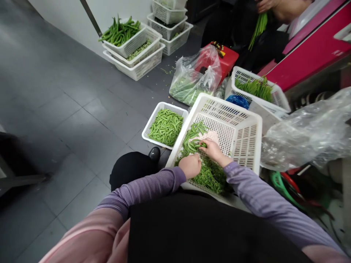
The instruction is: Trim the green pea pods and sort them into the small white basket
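Both hands work inside a large white plastic basket [248,146]. My right hand [213,150] has its fingertips closed on a green pea pod [202,144], above other pods [189,140] piled along the basket's left side. Close beside it, my left hand [190,166] is curled into a fist; its fingertips are turned away, so anything in them is hidden. A heap of stringy green trimmings [212,175] lies in the basket's near end, under and beside both hands. To the left, a small white basket [146,133] on the floor holds many pea pods [166,126].
A clear bag of greens [189,86] stands beyond the basket, near a red stool [229,58]. Stacked baskets [137,71] hold long green peppers [120,31]. At right are crumpled plastic [309,131] and a basket of greens [279,96]. A co-worker's hand [265,5] grips green stalks [258,29].
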A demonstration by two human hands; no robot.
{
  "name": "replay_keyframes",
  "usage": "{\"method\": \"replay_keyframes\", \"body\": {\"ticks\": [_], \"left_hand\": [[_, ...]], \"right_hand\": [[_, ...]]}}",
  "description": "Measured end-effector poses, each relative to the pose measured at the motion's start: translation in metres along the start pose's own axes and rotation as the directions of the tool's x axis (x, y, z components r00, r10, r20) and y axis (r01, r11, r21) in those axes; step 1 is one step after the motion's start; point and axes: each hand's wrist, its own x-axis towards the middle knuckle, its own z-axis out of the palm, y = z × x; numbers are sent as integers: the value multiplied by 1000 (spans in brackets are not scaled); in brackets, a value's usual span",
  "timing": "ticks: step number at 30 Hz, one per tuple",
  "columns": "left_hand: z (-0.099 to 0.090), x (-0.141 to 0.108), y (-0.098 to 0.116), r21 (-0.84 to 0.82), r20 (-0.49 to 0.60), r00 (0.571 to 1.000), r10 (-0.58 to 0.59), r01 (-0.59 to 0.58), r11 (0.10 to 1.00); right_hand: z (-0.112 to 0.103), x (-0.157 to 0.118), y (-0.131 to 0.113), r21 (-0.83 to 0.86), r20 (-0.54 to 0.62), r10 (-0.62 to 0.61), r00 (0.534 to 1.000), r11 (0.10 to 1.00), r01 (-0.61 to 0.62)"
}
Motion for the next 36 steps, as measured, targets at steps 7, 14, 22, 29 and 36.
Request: {"method": "replay_keyframes", "body": {"ticks": [7,14,22,29,36], "left_hand": [[-6,10,9,-691,273,962,-12,205,693],[-8,1,21,-868,300,942,151,204,452],[11,0,11,-177,232,971,55,-13,984],[5,-1,7,-214,86,958,273,-250,944],[-2,-14,25,-94,239,883,404,-393,915]], "right_hand": [[-36,-68,-26,350,-46,78,996,935,-57],[-46,-100,-50,551,-107,214,971,826,-121],[-44,-113,-74,956,-25,524,851,263,-133],[-47,-121,-66,973,-11,559,829,198,-121],[-40,-127,-64,418,-329,371,869,882,-218]]}}
